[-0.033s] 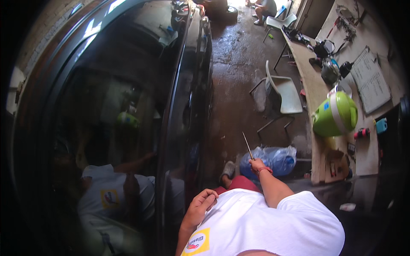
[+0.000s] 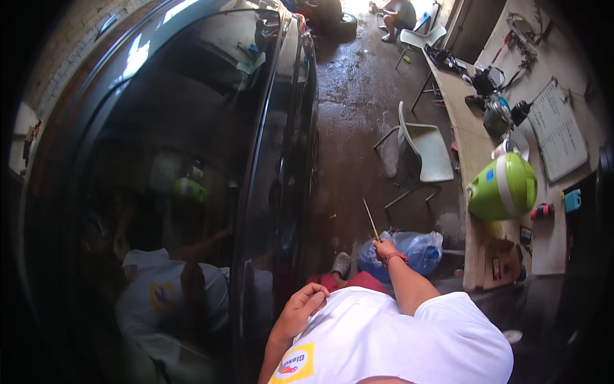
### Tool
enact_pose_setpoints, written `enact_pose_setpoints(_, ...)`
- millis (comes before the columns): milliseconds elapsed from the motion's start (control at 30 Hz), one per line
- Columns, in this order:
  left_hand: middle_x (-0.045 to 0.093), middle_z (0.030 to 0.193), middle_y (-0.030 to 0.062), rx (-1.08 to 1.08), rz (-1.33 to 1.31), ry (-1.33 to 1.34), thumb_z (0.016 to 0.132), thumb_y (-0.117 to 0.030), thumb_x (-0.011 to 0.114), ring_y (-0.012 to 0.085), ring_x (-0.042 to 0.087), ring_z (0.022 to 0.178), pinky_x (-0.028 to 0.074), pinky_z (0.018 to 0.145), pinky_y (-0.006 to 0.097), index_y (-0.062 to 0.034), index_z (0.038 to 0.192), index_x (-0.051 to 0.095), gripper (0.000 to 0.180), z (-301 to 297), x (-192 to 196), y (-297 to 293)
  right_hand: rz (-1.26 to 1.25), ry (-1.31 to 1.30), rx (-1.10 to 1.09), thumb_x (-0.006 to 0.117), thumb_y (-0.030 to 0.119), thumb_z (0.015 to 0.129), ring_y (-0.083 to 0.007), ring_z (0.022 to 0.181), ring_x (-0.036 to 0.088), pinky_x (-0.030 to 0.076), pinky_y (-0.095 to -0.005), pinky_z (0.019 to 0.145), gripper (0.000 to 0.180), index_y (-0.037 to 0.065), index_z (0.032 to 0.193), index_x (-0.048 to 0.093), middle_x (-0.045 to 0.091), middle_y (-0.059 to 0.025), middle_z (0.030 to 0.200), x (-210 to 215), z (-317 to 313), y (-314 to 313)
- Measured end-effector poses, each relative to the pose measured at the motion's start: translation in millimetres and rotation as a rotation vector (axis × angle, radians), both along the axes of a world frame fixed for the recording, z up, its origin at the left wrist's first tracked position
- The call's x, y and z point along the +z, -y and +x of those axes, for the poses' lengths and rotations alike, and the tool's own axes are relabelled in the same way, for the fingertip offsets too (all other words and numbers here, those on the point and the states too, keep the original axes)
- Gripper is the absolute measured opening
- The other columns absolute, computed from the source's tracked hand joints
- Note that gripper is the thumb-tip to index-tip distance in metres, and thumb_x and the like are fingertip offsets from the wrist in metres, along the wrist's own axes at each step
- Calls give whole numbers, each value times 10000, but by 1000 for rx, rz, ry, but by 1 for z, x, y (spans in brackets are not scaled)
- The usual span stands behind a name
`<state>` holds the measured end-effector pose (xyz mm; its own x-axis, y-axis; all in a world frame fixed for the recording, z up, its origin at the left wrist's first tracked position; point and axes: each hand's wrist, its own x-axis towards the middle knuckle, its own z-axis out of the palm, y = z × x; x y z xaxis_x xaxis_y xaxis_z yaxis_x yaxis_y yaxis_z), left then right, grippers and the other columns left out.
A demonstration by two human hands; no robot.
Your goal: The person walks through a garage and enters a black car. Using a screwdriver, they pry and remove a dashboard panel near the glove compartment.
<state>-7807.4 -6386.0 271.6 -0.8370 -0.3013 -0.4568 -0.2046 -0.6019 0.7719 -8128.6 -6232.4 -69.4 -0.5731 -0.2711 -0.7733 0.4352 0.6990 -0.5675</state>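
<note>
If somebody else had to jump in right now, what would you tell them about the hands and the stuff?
Left hand: loosely curled against the white shirt, beside the dark car, seems to hold nothing.
Right hand: gripping a thin stick that points up and away, out over the wet floor.
Nearby: blue plastic bag just beyond the right hand, white chair farther off, green jug on the bench.
Done or left: the stick touches nothing; the car's glass shows no visible work.

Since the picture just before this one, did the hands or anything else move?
Nothing visibly changed. The right hand holds the thin stick out over the wet floor, and the left hand stays curled close to the white shirt beside the dark car. The white chair, the blue bag and the green jug sit where they were.
</note>
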Motion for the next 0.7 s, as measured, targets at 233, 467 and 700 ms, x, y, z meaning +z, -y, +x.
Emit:
enact_pose_setpoints(233, 518, 891, -45, -159, 26, -105, 1073, -176, 540, 30, 426, 780, 366, 707, 196, -28, 1122, 616, 174, -207, 6, 107, -73, -31, 16, 615, 322, 1018, -140, 524, 557, 476, -318, 476, 260, 91, 906, 573, 541, 3, 697, 47, -181, 124)
enact_pose_setpoints(467, 494, 888, -40, -228, -55, -189, 1080, -214, 535, 46, 432, 799, 377, 724, 208, -38, 1134, 608, 198, -406, -1, 264, -194, 60, 57, 615, 298, 1023, -147, 540, 552, 448, -325, 470, 231, 90, 935, 566, 535, 6, 703, 85, -356, 301)
enact_pose_setpoints(700, 486, 828, -57, -165, 12, -283, 1084, -229, 538, 29, 415, 734, 352, 635, 191, -46, 1122, 606, 199, -600, 32, 400, -234, 71, 45, 612, 277, 1027, -146, 532, 535, 463, -314, 484, 205, 79, 978, 588, 539, -5, 711, 112, -539, 389)
